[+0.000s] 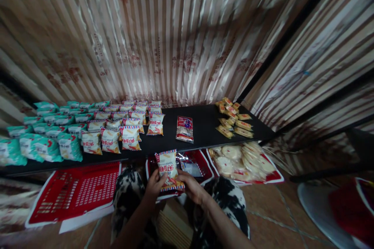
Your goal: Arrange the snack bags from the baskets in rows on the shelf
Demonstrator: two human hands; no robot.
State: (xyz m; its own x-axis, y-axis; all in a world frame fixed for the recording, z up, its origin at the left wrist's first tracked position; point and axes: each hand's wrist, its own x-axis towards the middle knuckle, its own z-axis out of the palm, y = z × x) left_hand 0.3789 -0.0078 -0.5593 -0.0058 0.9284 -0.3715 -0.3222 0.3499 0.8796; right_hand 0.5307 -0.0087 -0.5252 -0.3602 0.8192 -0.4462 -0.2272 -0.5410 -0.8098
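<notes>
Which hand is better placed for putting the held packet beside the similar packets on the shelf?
Probably the left hand. The right hand also holds the packet, but the left is nearer the similar packets.

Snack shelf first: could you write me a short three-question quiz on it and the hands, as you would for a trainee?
1. True or false: the left hand and right hand hold one white packet together.
2. The packets at the left end of the black shelf are mainly: A) orange; B) teal; C) purple.
3. Fill in: the small yellow packets lie near the shelf's ____ end.

Key: 1. True; 2. B; 3. right.
</notes>
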